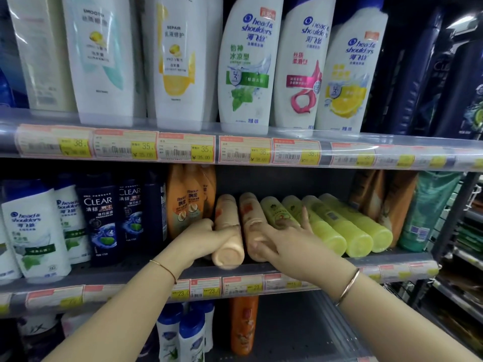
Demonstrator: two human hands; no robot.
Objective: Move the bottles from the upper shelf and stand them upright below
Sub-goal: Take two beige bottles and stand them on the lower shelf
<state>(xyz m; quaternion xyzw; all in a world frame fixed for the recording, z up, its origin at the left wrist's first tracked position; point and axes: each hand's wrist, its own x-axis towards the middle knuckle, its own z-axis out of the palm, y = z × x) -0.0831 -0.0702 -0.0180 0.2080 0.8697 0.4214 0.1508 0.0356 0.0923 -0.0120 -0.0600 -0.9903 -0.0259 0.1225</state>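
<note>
gripping the two peach plastic bottles lying on the middle shelf [366, 259], left hand [206, 235] fingers wrap one [227, 220], right hand [285, 241] fingers clasp the other [248, 210]. four yellow-green bottles [339, 226] remain lying; only one orange bottle [243, 325] stands below, so most work seems left.

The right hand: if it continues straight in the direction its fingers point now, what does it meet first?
Probably the yellow-green bottle lying just past the right hand; its fingers already rest on the peach bottle, though depth is unclear.
</note>
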